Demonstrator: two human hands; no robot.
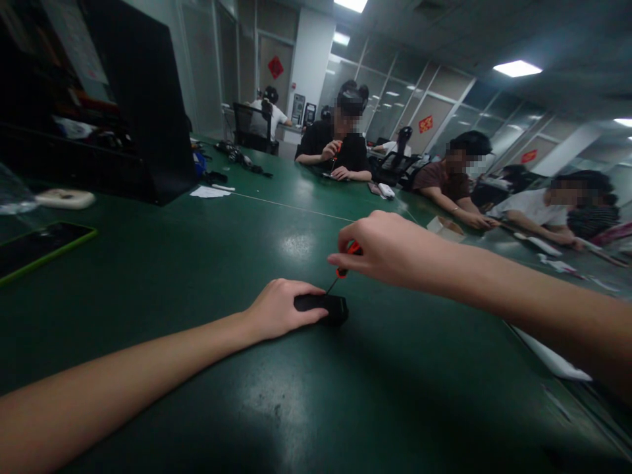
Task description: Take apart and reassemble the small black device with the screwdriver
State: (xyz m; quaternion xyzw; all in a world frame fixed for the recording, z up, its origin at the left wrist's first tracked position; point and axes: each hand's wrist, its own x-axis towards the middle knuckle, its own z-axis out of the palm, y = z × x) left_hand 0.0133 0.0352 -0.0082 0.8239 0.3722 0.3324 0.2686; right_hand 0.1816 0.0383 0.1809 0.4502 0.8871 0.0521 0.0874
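Observation:
A small black device (330,307) lies on the green table (197,263) in front of me. My left hand (276,308) is closed around its left end and holds it down. My right hand (382,247) hovers just above and to the right, fingers pinched on a small screwdriver with an orange handle (348,257). Its thin shaft slants down to the left, and the tip touches the top of the black device.
A phone in a green case (34,247) lies at the left edge, with a white object (66,198) behind it. A tall black box (143,99) stands at the back left. Several other people sit working along the far and right sides. White paper (553,355) lies at the right.

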